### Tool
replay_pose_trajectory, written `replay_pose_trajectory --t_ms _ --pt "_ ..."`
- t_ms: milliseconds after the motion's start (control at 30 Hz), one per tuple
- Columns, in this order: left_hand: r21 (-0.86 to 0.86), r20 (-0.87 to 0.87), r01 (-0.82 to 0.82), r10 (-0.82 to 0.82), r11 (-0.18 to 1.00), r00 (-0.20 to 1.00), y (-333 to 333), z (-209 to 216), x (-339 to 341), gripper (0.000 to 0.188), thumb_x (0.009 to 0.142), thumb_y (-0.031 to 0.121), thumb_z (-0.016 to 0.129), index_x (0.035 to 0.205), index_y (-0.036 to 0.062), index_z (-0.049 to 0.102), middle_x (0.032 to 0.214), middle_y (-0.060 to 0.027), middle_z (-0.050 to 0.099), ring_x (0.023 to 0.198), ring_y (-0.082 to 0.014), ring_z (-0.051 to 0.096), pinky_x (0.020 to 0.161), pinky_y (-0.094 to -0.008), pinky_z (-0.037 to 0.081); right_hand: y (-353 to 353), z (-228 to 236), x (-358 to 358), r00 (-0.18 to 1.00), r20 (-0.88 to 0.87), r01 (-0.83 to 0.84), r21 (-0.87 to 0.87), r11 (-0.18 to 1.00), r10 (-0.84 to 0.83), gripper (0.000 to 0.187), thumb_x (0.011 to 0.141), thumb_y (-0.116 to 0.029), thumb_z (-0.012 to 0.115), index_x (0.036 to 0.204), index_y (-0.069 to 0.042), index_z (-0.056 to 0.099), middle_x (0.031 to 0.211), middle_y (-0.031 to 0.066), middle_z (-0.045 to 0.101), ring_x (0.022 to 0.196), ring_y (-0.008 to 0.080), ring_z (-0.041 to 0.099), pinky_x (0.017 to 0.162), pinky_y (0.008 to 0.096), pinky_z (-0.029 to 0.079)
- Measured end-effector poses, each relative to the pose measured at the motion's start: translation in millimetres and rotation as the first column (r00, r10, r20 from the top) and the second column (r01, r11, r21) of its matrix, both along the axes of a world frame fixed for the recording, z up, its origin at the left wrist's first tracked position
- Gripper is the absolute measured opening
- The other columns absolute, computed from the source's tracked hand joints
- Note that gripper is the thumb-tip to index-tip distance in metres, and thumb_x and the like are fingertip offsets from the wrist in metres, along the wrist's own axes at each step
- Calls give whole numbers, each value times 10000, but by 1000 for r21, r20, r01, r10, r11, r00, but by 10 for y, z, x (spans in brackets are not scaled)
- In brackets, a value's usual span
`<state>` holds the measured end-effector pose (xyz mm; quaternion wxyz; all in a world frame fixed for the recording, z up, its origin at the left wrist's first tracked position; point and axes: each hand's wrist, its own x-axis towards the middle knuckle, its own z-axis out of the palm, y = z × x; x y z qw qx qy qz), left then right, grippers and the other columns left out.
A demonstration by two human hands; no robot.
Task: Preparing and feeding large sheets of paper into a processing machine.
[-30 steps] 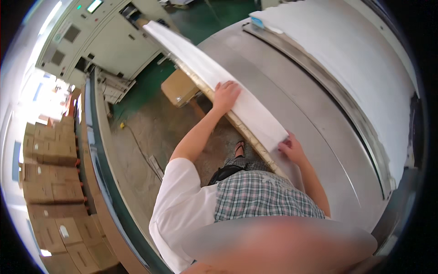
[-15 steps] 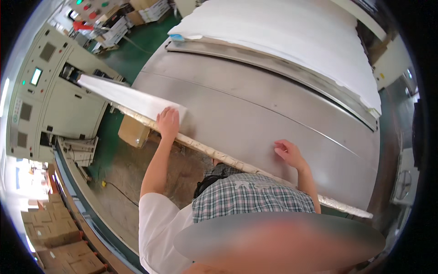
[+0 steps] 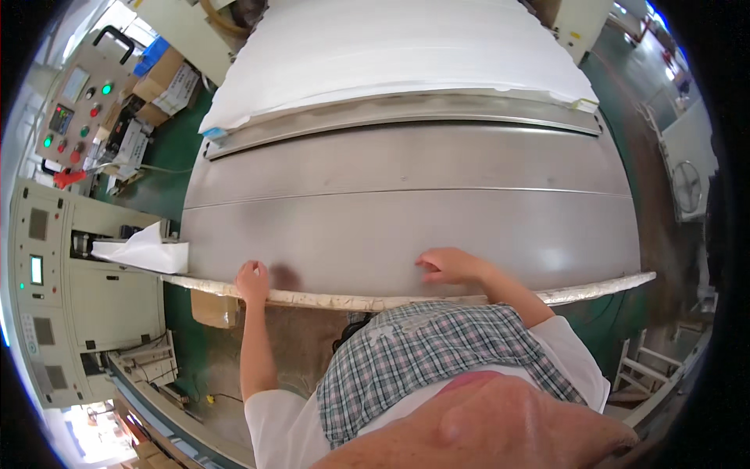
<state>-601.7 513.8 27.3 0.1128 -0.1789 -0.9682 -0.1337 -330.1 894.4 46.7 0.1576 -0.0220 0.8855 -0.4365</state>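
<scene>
My left hand is just above the padded front edge of a wide metal table. Its fingers are curled in, and nothing shows in them. To its left, a white sheet lies crumpled at the table's left corner, apart from the hand, its far end at an opening in a machine. Over the right part of the metal surface hovers my right hand, empty, fingers half bent with a small gap to the thumb.
White material covers the far part of the table, behind a long metal bar. At left stand a control panel and a pale machine cabinet. A cardboard box sits under the front edge. A handwheel is at right.
My left hand has let go of the white sheet, which has shifted left toward the machine and bunched up. My right hand has curled slightly. The head view has turned.
</scene>
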Motion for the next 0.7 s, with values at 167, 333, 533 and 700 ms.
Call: replay_pose_trajectory --t_ms 167,333,533,700 --pt "2 54 -50 50 999 997 -110 -82 -6 177 765 209 536 779 52 616 788 -118 610 737 -320 571 683 -410 444 -38 -95 -55 999 24 25 -69 997 -24 407 749 -302 595 1056 -42 530 930 134 580 843 284 556 744 378 440" --pt "14 179 -103 99 995 979 -122 -46 -5 239 745 230 475 820 66 632 840 -155 611 794 -353 570 717 -430 448 -48 -21 -102 997 4 -82 -5 997 82 402 756 -232 625 1096 -48 517 948 106 584 831 226 576 738 323 459" --pt "-35 167 -135 139 990 976 107 114 23 227 743 251 478 746 79 625 777 -101 619 751 -296 584 719 -407 437 -58 41 -92 984 160 107 -156 982 -82 371 749 -102 626 1097 -34 517 919 105 591 823 187 580 720 290 469" --pt "-71 131 -151 159 986 978 -24 49 46 217 749 257 487 724 83 616 752 -92 616 738 -277 586 719 -405 430 -93 28 -142 980 175 126 -166 978 -96 386 752 -98 609 1120 -28 514 905 95 587 786 175 581 713 277 475"
